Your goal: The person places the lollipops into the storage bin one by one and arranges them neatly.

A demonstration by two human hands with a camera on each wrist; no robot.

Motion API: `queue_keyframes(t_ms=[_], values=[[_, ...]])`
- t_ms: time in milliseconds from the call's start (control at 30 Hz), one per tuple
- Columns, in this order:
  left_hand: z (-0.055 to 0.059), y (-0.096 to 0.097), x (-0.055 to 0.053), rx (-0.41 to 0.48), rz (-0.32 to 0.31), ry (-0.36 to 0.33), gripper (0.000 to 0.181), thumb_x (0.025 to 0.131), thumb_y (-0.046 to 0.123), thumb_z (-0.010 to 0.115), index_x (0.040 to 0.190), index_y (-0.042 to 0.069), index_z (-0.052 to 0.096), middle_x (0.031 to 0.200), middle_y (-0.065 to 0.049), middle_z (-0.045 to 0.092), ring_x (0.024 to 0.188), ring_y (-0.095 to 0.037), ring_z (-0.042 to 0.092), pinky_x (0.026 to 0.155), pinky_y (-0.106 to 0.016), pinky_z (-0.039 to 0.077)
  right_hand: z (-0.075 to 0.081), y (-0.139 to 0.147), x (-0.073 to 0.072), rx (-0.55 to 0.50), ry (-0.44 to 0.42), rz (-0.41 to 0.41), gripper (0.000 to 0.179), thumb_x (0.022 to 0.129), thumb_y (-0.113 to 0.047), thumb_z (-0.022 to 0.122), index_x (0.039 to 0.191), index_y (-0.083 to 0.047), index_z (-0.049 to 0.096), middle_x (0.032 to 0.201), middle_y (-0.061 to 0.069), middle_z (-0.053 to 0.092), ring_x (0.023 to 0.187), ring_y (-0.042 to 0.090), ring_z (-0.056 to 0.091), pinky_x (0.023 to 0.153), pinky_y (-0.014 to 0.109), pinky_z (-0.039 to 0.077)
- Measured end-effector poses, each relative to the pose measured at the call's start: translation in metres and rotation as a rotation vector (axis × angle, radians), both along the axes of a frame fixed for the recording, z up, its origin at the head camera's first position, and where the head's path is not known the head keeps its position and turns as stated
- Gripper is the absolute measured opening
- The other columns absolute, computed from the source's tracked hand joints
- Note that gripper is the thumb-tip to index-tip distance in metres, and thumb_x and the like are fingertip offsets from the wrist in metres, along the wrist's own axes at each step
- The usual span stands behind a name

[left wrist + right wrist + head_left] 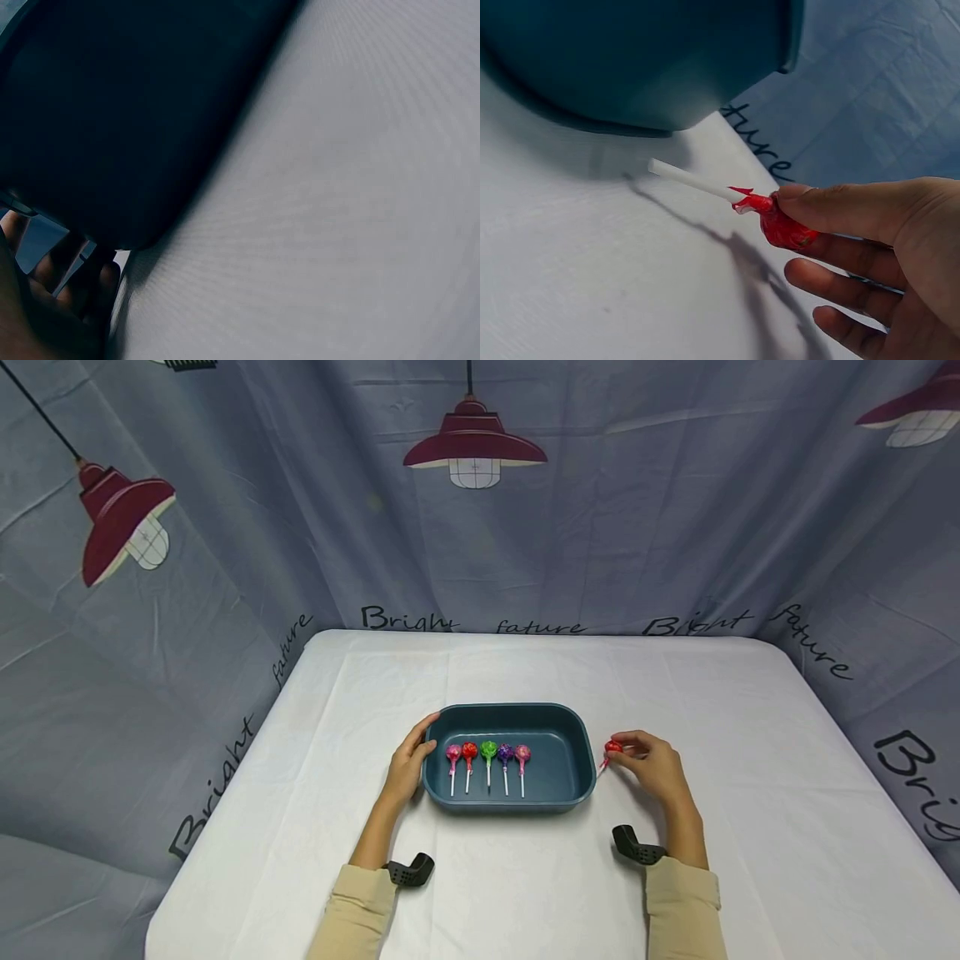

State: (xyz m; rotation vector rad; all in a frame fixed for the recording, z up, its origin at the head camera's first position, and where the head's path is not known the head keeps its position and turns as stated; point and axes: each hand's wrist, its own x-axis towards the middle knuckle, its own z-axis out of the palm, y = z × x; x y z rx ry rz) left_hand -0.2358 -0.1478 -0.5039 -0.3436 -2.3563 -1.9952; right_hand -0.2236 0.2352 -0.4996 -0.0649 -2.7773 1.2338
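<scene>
A dark teal rectangular tray [558, 777] sits on the white table. Inside it several wrapped lollipops stand in a row: pink [453, 753], red [469, 752], green [488, 751], purple [506, 753] and another pink one [522, 754], sticks toward the person. My left hand [408, 768] holds the tray's left end, thumb at the rim and fingers along the outer side. Just off the tray's right end, my right hand [651, 767] pinches a red lollipop [784, 229] by its wrapped head between thumb and index finger. Its white stick [694, 180] points toward the tray.
A white cloth covers the table [525, 893]. Behind and beside it hangs a grey-blue curtain [637, 527] printed with red lamps and lettering. Each wrist wears a black camera mount [637, 846].
</scene>
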Motion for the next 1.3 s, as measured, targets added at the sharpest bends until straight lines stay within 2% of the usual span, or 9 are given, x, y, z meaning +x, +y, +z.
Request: queue_keyframes(t_ms=[367,500,600,700,733,800,933,1100,1300], values=[[0.001,0.000,-0.002,0.011,-0.001,0.006,0.042,0.094,0.003,0.044,0.136,0.006,0.045,0.142,-0.010,0.040,0.133,-0.023,0.029,0.109,-0.040,0.021,0.010,0.007,0.004,-0.012,0.065,0.022,0.035,0.079,-0.029,0.072,0.107,-0.008,0.066,0.093,0.008,0.068,0.081,0.023,0.061,0.060,0.036,0.046],[-0.001,0.001,-0.001,0.012,0.000,-0.002,0.042,0.094,0.004,0.045,0.136,0.006,0.046,0.141,-0.009,0.040,0.133,-0.022,0.029,0.108,-0.039,0.021,0.015,0.006,0.006,-0.027,0.071,-0.006,0.038,0.078,-0.036,0.072,0.106,-0.010,0.066,0.092,0.006,0.068,0.077,0.019,0.060,0.057,0.040,0.047],[-0.008,0.000,-0.003,0.019,0.002,-0.002,0.042,0.094,0.006,0.046,0.136,0.011,0.047,0.141,-0.006,0.041,0.133,-0.021,0.030,0.109,-0.039,0.021,0.021,0.004,0.007,-0.053,0.057,-0.005,0.037,0.079,-0.032,0.072,0.108,-0.009,0.066,0.094,0.010,0.067,0.077,0.019,0.060,0.061,0.035,0.048],[-0.022,-0.002,-0.009,0.023,0.011,0.000,0.042,0.095,0.010,0.047,0.135,0.020,0.049,0.140,0.000,0.042,0.132,-0.016,0.030,0.109,-0.037,0.021,0.029,0.003,0.009,-0.115,0.057,0.045,0.037,0.081,-0.025,0.071,0.112,-0.006,0.064,0.099,0.014,0.065,0.080,0.015,0.059,0.066,0.023,0.047],[-0.023,-0.002,-0.009,0.024,0.011,-0.002,0.042,0.095,0.011,0.047,0.135,0.021,0.049,0.140,0.001,0.042,0.132,-0.015,0.031,0.109,-0.037,0.021,0.031,0.003,0.010,-0.145,0.062,0.059,0.037,0.081,-0.023,0.071,0.113,-0.006,0.064,0.100,0.014,0.065,0.080,0.014,0.059,0.066,0.021,0.047],[-0.021,-0.002,-0.008,0.020,0.010,-0.001,0.042,0.095,0.011,0.047,0.135,0.021,0.049,0.140,0.001,0.043,0.132,-0.015,0.031,0.108,-0.037,0.021,0.035,0.002,0.011,-0.198,0.074,0.086,0.039,0.081,-0.023,0.071,0.114,-0.004,0.063,0.102,0.014,0.064,0.082,0.011,0.059,0.066,0.016,0.047],[-0.003,0.000,-0.001,0.023,-0.008,-0.005,0.042,0.094,0.005,0.045,0.136,0.009,0.046,0.141,-0.007,0.041,0.132,-0.019,0.031,0.108,-0.038,0.021,0.040,0.000,0.012,-0.293,0.097,0.114,0.038,0.081,-0.021,0.071,0.115,-0.004,0.063,0.102,0.009,0.064,0.086,0.011,0.058,0.071,0.015,0.047],[-0.002,0.000,-0.001,0.019,-0.016,0.001,0.042,0.095,0.005,0.045,0.137,0.007,0.045,0.141,-0.006,0.041,0.132,-0.017,0.031,0.108,-0.036,0.022,0.047,-0.006,0.012,-0.382,0.125,0.164,0.035,0.082,-0.018,0.070,0.114,-0.005,0.063,0.103,0.003,0.065,0.090,0.010,0.059,0.076,0.015,0.047],[0.000,0.000,-0.002,0.016,-0.012,0.003,0.042,0.095,0.005,0.045,0.137,0.008,0.046,0.141,-0.006,0.041,0.133,-0.017,0.030,0.109,-0.035,0.021,0.052,-0.018,0.009,-0.399,0.107,0.250,0.036,0.083,-0.015,0.069,0.116,-0.003,0.061,0.105,0.011,0.064,0.092,0.012,0.060,0.077,0.018,0.048]])
